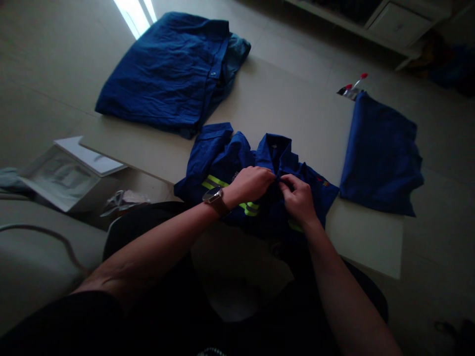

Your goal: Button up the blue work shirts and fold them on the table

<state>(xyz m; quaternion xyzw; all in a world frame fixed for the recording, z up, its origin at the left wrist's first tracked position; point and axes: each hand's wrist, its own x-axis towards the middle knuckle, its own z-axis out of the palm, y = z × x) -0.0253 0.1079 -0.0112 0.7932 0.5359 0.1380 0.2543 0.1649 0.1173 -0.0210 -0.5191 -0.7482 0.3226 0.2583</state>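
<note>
A blue work jacket (241, 148) with yellow-green reflective bands lies on the table in front of me, its collar pointing away and its lower part hanging over the near edge. My left hand (254, 183), with a watch on the wrist, has its fingers closed on the jacket's front opening just below the collar. Right beside it, my right hand (299, 198) pinches the other side of the same opening, thumb and fingers together. The fingertips nearly meet, and any button between them is too small to make out.
A folded blue garment (163, 74) lies at the table's far left, another folded blue cloth (382, 158) at its right end. Red-capped pens (358, 81) stand behind that cloth. A white box (67, 173) sits left of the table (297, 99). A white cabinet (397, 27) is at the back right.
</note>
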